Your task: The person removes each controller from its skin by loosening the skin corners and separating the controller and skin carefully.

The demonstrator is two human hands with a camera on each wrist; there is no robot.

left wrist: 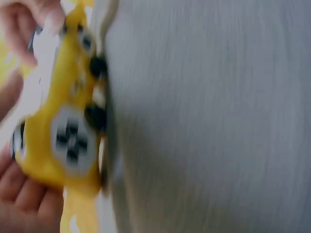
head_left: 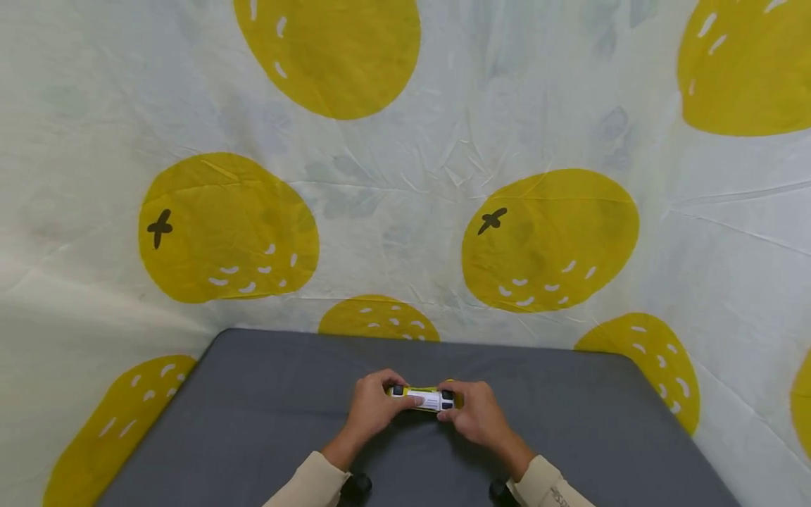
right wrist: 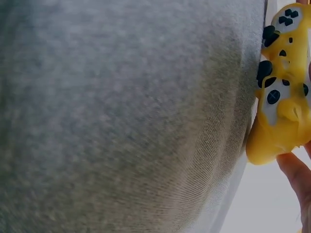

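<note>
A white game controller [head_left: 432,401] with a yellow rubbery cover [right wrist: 272,145] is held up between both hands over the dark grey table. My left hand [head_left: 372,407] grips its left end, thumb along the white shell. At the other end my right hand [head_left: 476,410] pinches it with thumb and fingers. The left wrist view shows the black direction pad [left wrist: 73,141] framed by the cover. Toward the right grip, in the right wrist view, the cover looks bunched and askew beside the round dark buttons [right wrist: 273,96].
The grey table [head_left: 266,422] spreads under both arms. Behind it and at its sides hangs a pale cloth [head_left: 393,232] printed with big yellow fruit. Dark wrist devices [head_left: 357,486] show below the beige sleeves [head_left: 313,482].
</note>
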